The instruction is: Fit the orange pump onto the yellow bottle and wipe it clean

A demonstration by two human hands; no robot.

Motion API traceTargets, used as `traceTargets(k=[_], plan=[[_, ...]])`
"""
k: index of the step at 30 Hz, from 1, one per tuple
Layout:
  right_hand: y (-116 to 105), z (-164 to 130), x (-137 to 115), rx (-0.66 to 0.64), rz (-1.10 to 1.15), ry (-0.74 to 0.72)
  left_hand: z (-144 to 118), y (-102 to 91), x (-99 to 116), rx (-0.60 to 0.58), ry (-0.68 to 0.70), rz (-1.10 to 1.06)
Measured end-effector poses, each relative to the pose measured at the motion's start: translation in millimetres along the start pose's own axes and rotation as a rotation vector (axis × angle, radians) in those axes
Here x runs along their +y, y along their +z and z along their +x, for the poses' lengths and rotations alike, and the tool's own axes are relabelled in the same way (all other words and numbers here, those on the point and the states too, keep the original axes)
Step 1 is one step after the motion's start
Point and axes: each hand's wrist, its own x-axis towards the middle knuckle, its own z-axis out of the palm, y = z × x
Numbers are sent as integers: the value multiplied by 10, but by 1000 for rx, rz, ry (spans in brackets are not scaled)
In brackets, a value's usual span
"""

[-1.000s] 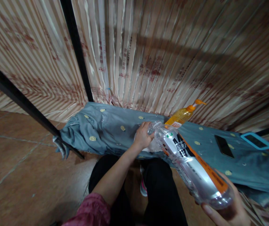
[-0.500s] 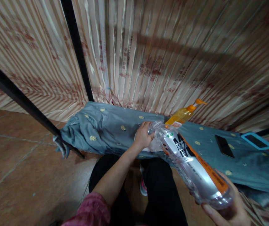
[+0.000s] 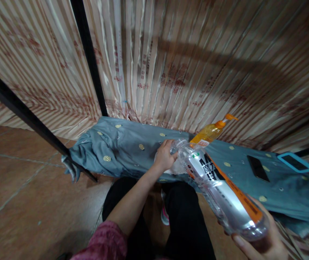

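Observation:
A large clear plastic bottle (image 3: 224,187) with a silver, black and orange label lies tilted across the view, its neck end toward the upper left. My right hand (image 3: 265,234) is closed around its base end at the lower right. At the neck end, the fingers of my left hand (image 3: 165,157) are wrapped around a clear plastic container (image 3: 178,167); the bottle partly hides it, and its exact shape cannot be made out. Just behind the bottle's neck stands a pump bottle (image 3: 207,133) of yellow-orange liquid with an orange pump head.
A grey-blue cloth (image 3: 127,144) with yellow pineapple prints covers a long low bench. A black phone (image 3: 257,168) and a blue-framed device (image 3: 295,162) lie on its right part. A striped curtain (image 3: 170,65) hangs behind. Dark metal poles (image 3: 88,54) rise at the left.

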Motion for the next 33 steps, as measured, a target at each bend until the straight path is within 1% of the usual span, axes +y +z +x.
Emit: traceTargets(k=[4,10,13,15,18,22,25,29,33], plan=[[-16,17,31,-14,-2,-3,-1,-3,1,-1,-1,-4],[-82,71,152,-25,-2,-20,0,7,-3,13,11,-2],[-112,100,206,-52,-9,-33,1,7,-6,9,14,6],[-110,101,205,-66,3,-31,1,5,-5,5,15,10],[-69,63,142,-28,-5,-19,0,-1,-1,10,11,5],[-9,8,40,-27,17,5,0,-1,2,14,14,-2],[7,-3,14,-17,29,16,1,6,-6,13,18,-8],[-22,25,82,-20,42,17,-1,14,-14,20,15,-10],[-74,64,185,-38,53,-26,-2,4,-4,14,8,-11]])
